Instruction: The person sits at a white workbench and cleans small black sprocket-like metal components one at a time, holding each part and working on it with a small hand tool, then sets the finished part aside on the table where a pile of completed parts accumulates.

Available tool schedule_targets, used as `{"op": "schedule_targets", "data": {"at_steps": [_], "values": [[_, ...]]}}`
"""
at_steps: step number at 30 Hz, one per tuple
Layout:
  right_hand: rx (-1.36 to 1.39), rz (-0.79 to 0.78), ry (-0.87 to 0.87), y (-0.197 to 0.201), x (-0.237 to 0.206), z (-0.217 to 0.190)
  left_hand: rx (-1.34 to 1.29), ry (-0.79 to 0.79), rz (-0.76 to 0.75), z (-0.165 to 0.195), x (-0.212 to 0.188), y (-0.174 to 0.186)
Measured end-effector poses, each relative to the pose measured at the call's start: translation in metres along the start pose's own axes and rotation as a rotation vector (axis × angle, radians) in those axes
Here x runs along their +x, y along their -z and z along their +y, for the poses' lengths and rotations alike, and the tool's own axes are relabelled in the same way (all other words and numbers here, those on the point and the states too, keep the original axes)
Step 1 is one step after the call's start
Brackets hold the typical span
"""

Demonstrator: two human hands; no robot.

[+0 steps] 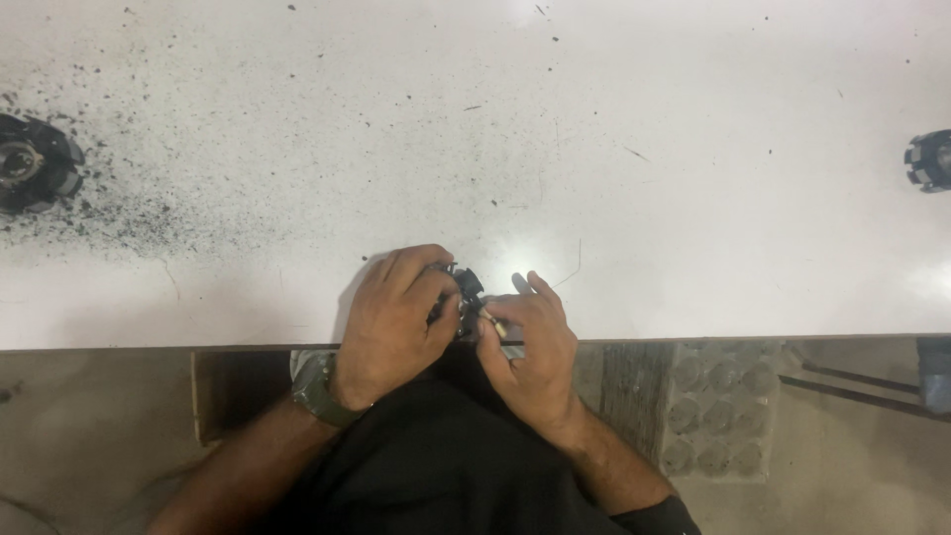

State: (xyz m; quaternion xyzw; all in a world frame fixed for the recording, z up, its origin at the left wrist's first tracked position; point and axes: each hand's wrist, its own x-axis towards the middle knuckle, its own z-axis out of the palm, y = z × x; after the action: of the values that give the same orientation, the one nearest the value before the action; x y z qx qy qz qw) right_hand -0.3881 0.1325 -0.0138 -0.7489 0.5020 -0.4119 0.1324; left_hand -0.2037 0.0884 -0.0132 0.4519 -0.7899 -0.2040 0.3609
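- The white table (614,119) ends at a straight near edge, and both hands work right at that edge; beyond them the tabletop lies wide and bare apart from dark grit.
- The left hand (396,322) is curled shut around a small black mechanical part (466,289), held just above the table's near edge.
- The right hand (530,342) pinches a thin metal-tipped tool (493,322) between thumb and fingers, its tip at the part.
- The part looks black, round and ridged; most of it is hidden by the fingers.
- Far left on the table a black round component (35,163) sits in grit; at the far right edge another toothed black piece (931,160) is cut off.
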Motion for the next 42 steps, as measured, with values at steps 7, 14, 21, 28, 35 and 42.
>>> {"op": "schedule_targets", "data": {"at_steps": [7, 14, 21, 28, 35, 42], "values": [[-0.011, -0.015, -0.004, -0.0019, -0.007, 0.0021, -0.014, 0.033, 0.015, -0.0008, -0.0035, -0.0058], [-0.018, -0.018, -0.007, -0.0023, -0.0039, -0.002, -0.038, 0.032, 0.022, -0.0032, -0.0057, -0.0055], [-0.064, -0.02, 0.014, -0.0047, -0.0027, -0.0025, -0.031, 0.039, -0.003, -0.0039, -0.0047, -0.0049], [-0.065, -0.03, 0.023, -0.007, -0.0027, -0.0001, -0.055, 0.083, -0.018, -0.0047, -0.0054, -0.0057], [-0.078, -0.019, 0.03, -0.0099, -0.0017, 0.001, -0.053, 0.06, 0.009, -0.0069, -0.007, -0.0067], [-0.08, -0.054, -0.003, -0.0062, 0.0023, -0.0022, -0.048, 0.075, 0.016, -0.0071, -0.007, -0.01]]}}
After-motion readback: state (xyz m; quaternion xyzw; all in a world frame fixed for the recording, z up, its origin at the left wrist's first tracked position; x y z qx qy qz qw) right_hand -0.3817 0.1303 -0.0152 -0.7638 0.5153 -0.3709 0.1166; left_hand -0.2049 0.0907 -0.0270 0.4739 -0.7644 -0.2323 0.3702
